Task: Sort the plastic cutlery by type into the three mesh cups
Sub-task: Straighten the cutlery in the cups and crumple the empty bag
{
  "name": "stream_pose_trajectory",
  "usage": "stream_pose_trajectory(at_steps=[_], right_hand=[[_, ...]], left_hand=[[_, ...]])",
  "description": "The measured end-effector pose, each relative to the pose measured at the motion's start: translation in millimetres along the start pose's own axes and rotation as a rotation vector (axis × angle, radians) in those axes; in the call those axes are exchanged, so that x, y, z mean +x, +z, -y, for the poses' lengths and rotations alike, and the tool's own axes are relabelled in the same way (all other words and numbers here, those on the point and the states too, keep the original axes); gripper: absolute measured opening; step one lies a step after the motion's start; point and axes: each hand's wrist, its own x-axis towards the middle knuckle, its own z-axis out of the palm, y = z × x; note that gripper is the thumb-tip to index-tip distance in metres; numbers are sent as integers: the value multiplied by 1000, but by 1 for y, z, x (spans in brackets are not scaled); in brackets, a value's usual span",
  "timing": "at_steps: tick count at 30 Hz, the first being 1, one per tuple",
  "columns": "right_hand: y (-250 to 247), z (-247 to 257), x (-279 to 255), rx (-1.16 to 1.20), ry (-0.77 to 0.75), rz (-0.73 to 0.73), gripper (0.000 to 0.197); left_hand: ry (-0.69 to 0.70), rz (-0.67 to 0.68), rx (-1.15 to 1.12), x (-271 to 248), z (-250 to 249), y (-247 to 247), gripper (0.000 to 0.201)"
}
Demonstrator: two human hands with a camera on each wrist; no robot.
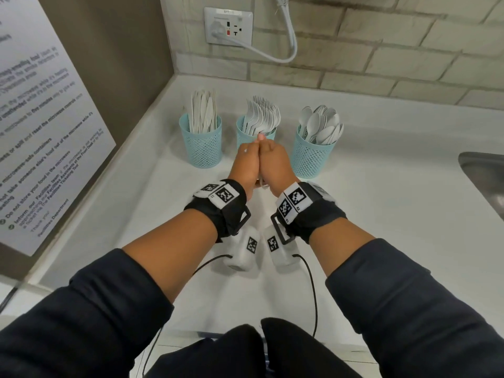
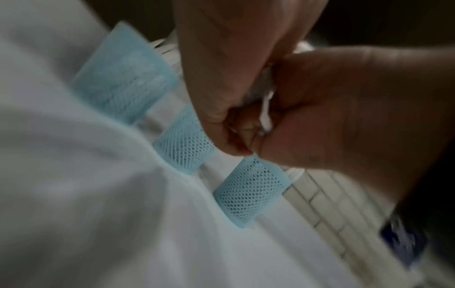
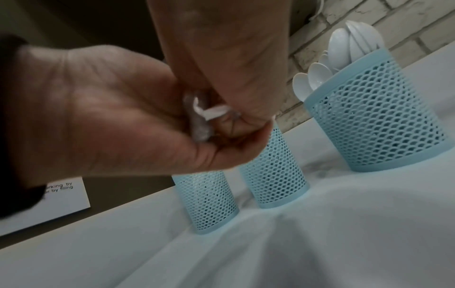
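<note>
We judge sorting nearly done: knives (image 1: 203,111) left of the fork cup (image 1: 245,137), spoons (image 1: 321,126) right of it; left hand (image 1: 245,162) and right hand (image 1: 275,165), pressed together before it, pinch a last white piece (image 3: 213,113), type unclear.
</note>
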Motion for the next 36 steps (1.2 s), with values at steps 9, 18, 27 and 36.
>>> stream_pose_trajectory(at_steps=[9,18,27,36], right_hand=[[4,8,-2,251,104,212,48],[-9,-13,0,253,18,-98,17],[-10,2,-2,645,153,16,42],[5,-18,1,685,292,-15,44]], left_hand=[[-3,4,-176,-2,1,8,46],[164,-144,-11,-1,5,17,56],[225,8,189,-8,7,16,46],[259,-48,283,-6,18,9,47]])
